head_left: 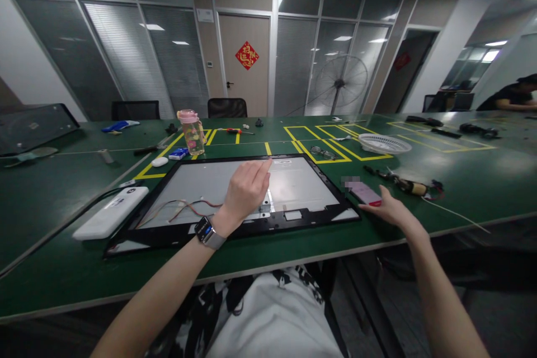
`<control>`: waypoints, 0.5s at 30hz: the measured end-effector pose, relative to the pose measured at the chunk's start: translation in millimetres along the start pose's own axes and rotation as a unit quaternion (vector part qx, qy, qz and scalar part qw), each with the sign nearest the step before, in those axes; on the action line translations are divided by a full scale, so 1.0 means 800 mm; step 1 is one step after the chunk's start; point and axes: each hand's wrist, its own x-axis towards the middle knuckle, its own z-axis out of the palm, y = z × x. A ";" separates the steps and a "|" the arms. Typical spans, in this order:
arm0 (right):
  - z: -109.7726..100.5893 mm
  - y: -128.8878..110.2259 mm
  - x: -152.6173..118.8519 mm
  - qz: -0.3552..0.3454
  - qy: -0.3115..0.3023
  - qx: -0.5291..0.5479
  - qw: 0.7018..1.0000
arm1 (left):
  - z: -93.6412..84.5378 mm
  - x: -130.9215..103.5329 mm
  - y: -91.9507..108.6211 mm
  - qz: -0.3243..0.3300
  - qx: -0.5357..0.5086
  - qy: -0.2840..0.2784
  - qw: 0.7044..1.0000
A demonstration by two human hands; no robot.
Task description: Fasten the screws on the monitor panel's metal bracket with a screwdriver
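A large flat panel with a black frame (302, 225) and a grey metal back lies on the green table. Over its middle is my left hand (247, 187), fingers bent and pressed together; whatever they may hold is hidden. Thin coloured wires (180, 204) run across the panel's left part. To the right of the panel, my right hand (388, 207) grips the near end of a phone (364, 192) with a lit pinkish screen, thumb and fingers at its edges. The phone lies on or just over the table.
A white power bank (113, 213) lies left of the panel, near a pink-lidded bottle (193, 134). Beyond are glasses (323, 152) and a white basket (384, 144). A wired motor-like part (413, 186) lies at right. A person (514, 95) sits far right.
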 end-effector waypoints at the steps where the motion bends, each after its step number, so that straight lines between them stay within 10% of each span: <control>1: 0.003 0.002 0.001 0.018 -0.016 0.008 1.000 | 0.000 0.000 0.001 0.002 -0.004 0.001 1.000; 15: -0.004 -0.014 -0.054 -0.127 0.224 0.087 0.962 | -0.003 -0.001 0.004 -0.006 -0.016 0.007 1.000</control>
